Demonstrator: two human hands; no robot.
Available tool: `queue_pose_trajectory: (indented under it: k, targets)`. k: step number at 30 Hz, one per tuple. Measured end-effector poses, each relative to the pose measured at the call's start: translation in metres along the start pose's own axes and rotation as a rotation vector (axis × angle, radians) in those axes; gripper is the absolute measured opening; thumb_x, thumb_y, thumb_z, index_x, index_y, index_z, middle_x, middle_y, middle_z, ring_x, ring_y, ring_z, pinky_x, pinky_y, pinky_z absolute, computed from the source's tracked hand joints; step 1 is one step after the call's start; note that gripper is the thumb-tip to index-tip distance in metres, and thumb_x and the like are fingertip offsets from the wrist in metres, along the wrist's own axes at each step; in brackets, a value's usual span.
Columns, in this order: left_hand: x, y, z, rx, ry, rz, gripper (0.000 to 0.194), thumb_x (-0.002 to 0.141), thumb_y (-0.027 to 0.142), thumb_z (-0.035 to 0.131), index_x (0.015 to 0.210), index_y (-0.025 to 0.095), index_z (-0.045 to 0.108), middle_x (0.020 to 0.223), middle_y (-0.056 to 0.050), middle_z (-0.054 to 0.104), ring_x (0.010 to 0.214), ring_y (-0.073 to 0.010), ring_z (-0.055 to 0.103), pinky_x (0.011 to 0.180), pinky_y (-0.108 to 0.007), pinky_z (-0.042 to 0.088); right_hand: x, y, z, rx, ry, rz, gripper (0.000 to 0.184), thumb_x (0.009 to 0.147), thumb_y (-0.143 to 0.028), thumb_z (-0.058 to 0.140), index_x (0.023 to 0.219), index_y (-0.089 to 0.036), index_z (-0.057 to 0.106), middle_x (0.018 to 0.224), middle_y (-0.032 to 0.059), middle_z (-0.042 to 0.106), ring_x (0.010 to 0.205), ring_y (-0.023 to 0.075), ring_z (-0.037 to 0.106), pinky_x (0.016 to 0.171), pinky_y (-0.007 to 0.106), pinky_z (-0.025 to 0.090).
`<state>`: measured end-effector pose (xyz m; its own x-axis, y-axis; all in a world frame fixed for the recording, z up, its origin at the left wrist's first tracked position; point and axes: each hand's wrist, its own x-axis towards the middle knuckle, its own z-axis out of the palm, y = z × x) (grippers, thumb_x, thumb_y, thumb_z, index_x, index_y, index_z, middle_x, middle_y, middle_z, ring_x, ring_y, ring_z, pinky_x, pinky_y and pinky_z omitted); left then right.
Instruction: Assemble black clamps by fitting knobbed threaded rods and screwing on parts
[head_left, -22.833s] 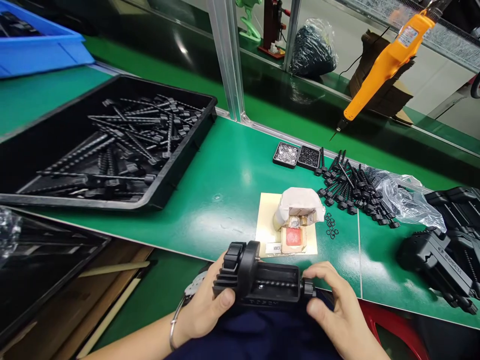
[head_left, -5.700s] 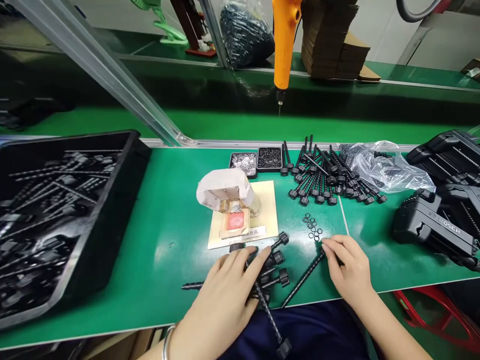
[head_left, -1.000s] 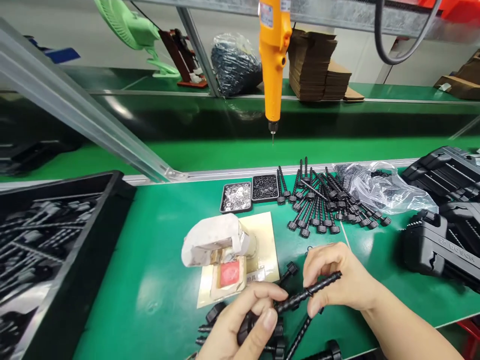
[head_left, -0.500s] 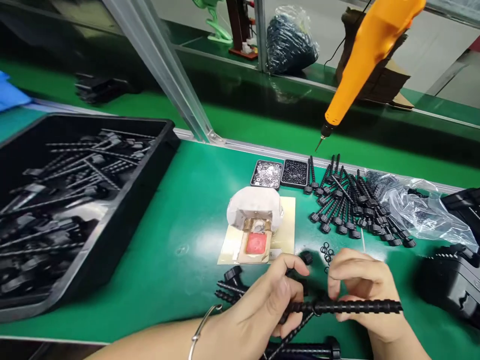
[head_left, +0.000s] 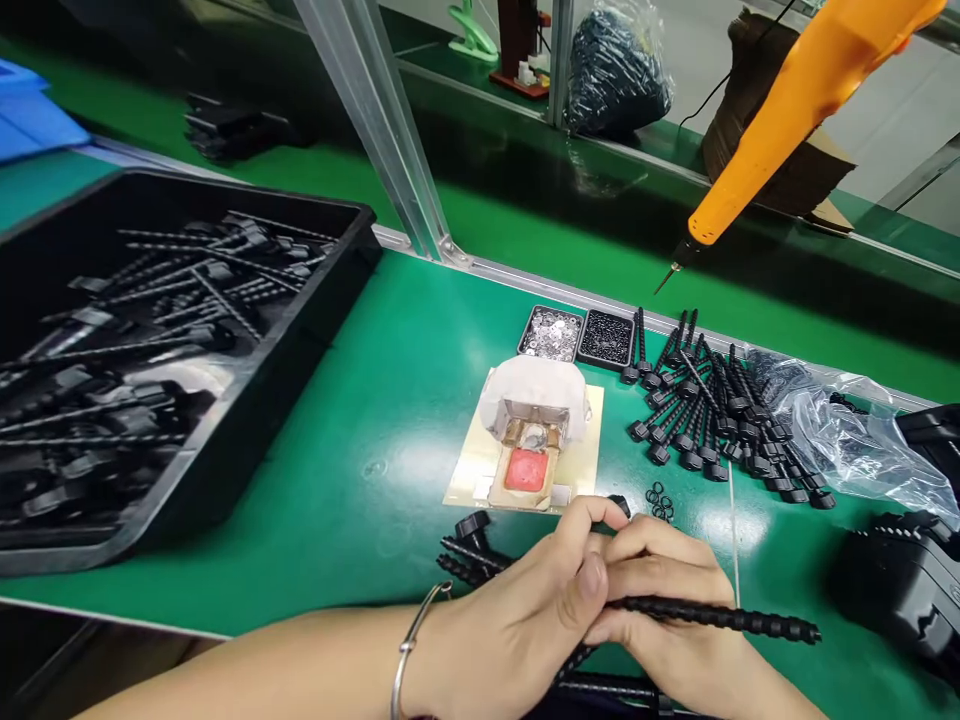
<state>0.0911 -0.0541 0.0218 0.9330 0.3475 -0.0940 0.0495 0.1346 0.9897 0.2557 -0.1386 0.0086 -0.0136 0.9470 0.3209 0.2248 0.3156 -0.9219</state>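
Observation:
My left hand (head_left: 525, 610) is closed on one end of a black notched rod (head_left: 765, 622), with the thumb pressed near it. My right hand (head_left: 675, 575) is pressed against the left, its fingers closed on the same rod close to that end. The rod's free end sticks out to the right. What lies between the fingertips is hidden. Beneath and beside my hands lie more black parts: a knobbed piece (head_left: 472, 525) and another rod (head_left: 607, 688). Just beyond my hands are several small black O-rings (head_left: 660, 500) and a white fixture (head_left: 536, 395) with a red pad (head_left: 527, 470).
A large black tray (head_left: 255, 390) of rods stands left. Behind the fixture are trays of metal pieces (head_left: 553, 333) and black screws (head_left: 606, 338). An orange electric screwdriver (head_left: 757, 140) hangs above knobbed rods (head_left: 705, 420). A clear plastic bag (head_left: 847, 425) and black device (head_left: 900, 580) are right.
My right hand has moved left along the rod, up against my left hand. The rod's free end has tilted slightly downward. The whole view has shifted a little.

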Motion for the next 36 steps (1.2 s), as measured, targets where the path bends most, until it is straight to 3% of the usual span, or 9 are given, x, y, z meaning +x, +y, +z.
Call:
queue_pose_trajectory:
  k: [4,6,10,16,19,22,25,28,36]
  targets:
    - [0.001,-0.005,0.003,-0.113,0.003,0.032,0.045,0.097,0.064,0.039,0.117,0.024,0.037,0.094,-0.002,0.045,0.085,-0.0168,0.05,0.077,-0.032,0.048,0.005,-0.005,0.002,-0.176,0.129,-0.17,0.011,0.098,-0.024,0.065,0.095,-0.018,0.073,0.074,0.0046,0.069,0.065,0.0151,0.065,0.061,0.027,0.056]
    - [0.001,-0.009,0.006,-0.265,0.082,-0.034,0.041,0.093,0.053,0.06,0.115,0.025,0.039,0.082,0.004,0.046,0.069,-0.0113,0.047,0.064,-0.023,0.044,0.004,-0.009,-0.001,-0.255,0.229,-0.235,0.009,0.098,-0.021,0.065,0.101,-0.018,0.072,0.073,0.0046,0.069,0.061,0.0146,0.064,0.055,0.026,0.056]
    - [0.002,-0.015,0.011,-0.314,0.324,-0.067,0.031,0.078,0.028,0.082,0.097,0.019,0.059,0.08,0.0,0.068,0.071,-0.0129,0.066,0.068,-0.023,0.055,-0.009,-0.002,0.0,-0.409,0.369,-0.34,0.026,0.092,-0.01,0.068,0.115,-0.02,0.071,0.076,0.0051,0.071,0.062,0.017,0.067,0.052,0.027,0.058]
    - [0.0,-0.011,0.005,0.34,0.614,0.456,0.027,0.08,0.007,0.077,0.101,0.024,0.073,0.089,-0.001,0.079,0.076,-0.015,0.075,0.076,-0.021,0.061,-0.026,0.013,0.014,-0.454,0.344,-0.423,0.042,0.097,-0.008,0.053,0.139,-0.015,0.058,0.093,0.0119,0.074,0.088,0.025,0.072,0.065,0.036,0.065]
    - [-0.001,-0.007,0.0,0.585,0.533,0.535,0.029,0.085,0.006,0.07,0.109,0.02,0.067,0.093,-0.004,0.078,0.08,-0.0154,0.074,0.078,-0.02,0.061,-0.02,0.001,0.008,-0.383,0.338,-0.34,0.038,0.097,-0.008,0.056,0.131,-0.022,0.065,0.089,0.0094,0.073,0.084,0.0217,0.071,0.066,0.033,0.064]
    - [0.001,-0.005,-0.001,0.668,0.42,0.528,0.027,0.089,0.007,0.064,0.112,0.018,0.061,0.092,-0.006,0.076,0.082,-0.0167,0.072,0.078,-0.02,0.06,-0.01,-0.009,-0.001,-0.168,0.352,-0.122,0.022,0.096,-0.029,0.067,0.117,-0.026,0.073,0.093,0.0098,0.071,0.076,0.0195,0.071,0.065,0.03,0.064]
    - [0.001,-0.006,0.0,0.715,0.345,0.53,0.031,0.089,0.005,0.061,0.116,0.017,0.055,0.094,-0.008,0.072,0.084,-0.0181,0.069,0.078,-0.022,0.058,-0.003,-0.01,-0.005,0.134,0.265,0.095,0.033,0.08,-0.047,0.082,0.103,-0.024,0.076,0.088,0.0065,0.069,0.067,0.0155,0.069,0.059,0.023,0.062]
    - [0.001,-0.007,0.002,0.71,0.267,0.52,0.032,0.089,0.005,0.059,0.117,0.016,0.052,0.091,-0.008,0.067,0.081,-0.018,0.064,0.074,-0.023,0.055,0.0,-0.006,-0.005,0.29,0.22,0.251,0.032,0.068,-0.041,0.092,0.085,-0.021,0.075,0.074,-0.0007,0.063,0.057,0.0109,0.067,0.053,0.015,0.058]
    - [0.002,-0.009,0.002,0.64,0.23,0.459,0.024,0.093,0.006,0.051,0.114,0.018,0.049,0.084,-0.004,0.059,0.073,-0.0158,0.055,0.067,-0.022,0.052,-0.01,-0.004,-0.001,0.132,0.206,0.143,0.018,0.096,-0.039,0.068,0.094,-0.021,0.066,0.068,-0.0017,0.057,0.054,0.0079,0.052,0.05,0.015,0.045]
